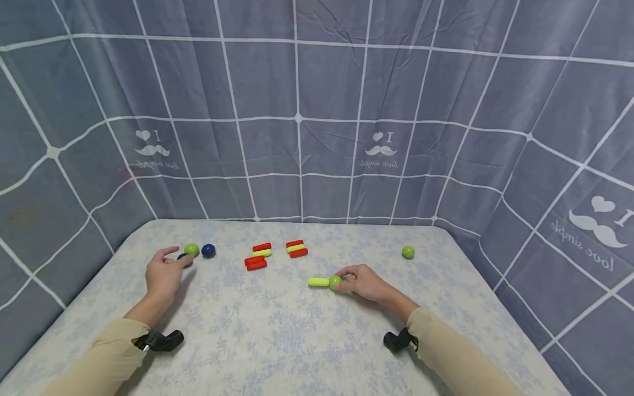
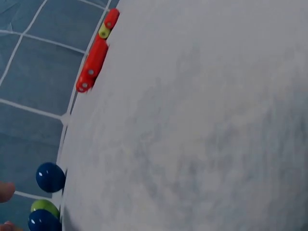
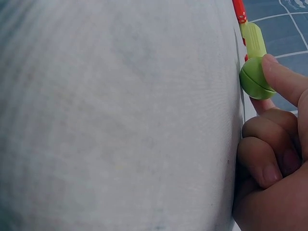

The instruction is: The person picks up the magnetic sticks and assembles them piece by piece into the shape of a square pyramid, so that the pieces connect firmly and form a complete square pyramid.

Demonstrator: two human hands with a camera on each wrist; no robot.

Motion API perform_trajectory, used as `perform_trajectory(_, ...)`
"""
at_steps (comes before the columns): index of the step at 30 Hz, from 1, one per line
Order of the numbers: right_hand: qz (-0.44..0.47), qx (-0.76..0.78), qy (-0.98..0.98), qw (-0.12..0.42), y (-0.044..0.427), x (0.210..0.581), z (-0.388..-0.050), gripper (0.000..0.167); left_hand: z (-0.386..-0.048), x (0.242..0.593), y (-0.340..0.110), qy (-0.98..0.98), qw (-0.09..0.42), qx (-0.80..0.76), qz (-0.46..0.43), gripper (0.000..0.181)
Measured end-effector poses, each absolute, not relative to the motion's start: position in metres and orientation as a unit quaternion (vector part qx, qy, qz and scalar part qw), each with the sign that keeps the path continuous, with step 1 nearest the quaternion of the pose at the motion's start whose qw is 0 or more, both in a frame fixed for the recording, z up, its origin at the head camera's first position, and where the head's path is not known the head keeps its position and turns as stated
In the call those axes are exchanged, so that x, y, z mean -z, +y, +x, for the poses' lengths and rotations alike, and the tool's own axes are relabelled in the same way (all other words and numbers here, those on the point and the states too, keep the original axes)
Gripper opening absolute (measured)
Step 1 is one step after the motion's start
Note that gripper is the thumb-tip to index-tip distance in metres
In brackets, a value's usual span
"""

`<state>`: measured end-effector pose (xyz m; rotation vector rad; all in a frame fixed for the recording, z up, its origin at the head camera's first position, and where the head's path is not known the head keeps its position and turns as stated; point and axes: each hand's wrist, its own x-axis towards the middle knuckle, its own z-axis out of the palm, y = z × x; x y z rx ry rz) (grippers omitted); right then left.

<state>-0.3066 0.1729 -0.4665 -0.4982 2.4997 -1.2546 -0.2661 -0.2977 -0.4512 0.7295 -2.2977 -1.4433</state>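
Note:
My right hand [image 1: 365,282] pinches a green ball [image 3: 257,78] between thumb and finger, its other fingers curled in. A yellow-green ribbed stick [image 1: 318,282] extends from the ball's left side; both are low over or on the table. At the far left, my left hand [image 1: 164,273] reaches with thumb and forefinger apart toward a dark blue ball [image 1: 183,256], which the hand partly hides. In the left wrist view its fingertips [image 2: 6,191] show a gap from the balls. Beside that ball are a green ball [image 1: 191,249] and another blue ball [image 1: 208,251].
Red and yellow-green sticks lie in two groups near the middle: a left group of red sticks [image 1: 256,264] with a yellow-green one, and a right group [image 1: 296,249]. Another green ball [image 1: 408,252] sits at the right. A grey-blue curtain [image 1: 327,148] surrounds the patterned table [image 1: 277,330].

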Motion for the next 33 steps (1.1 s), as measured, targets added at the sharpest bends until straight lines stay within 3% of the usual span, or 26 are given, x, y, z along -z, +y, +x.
perform_trajectory(7, -0.173, 0.439, 0.869, 0.151, 0.173, 0.467, -0.307, 0.042, -0.268, 0.459, -0.308, -0.801, 0.159, 0.500, 0.290, 0.063)
perform_trajectory(33, -0.177, 0.439, 0.870, 0.140, 0.171, 0.467, -0.304, 0.041, -0.271, 0.465, -0.303, -0.823, 0.154, 0.463, 0.289, 0.049)
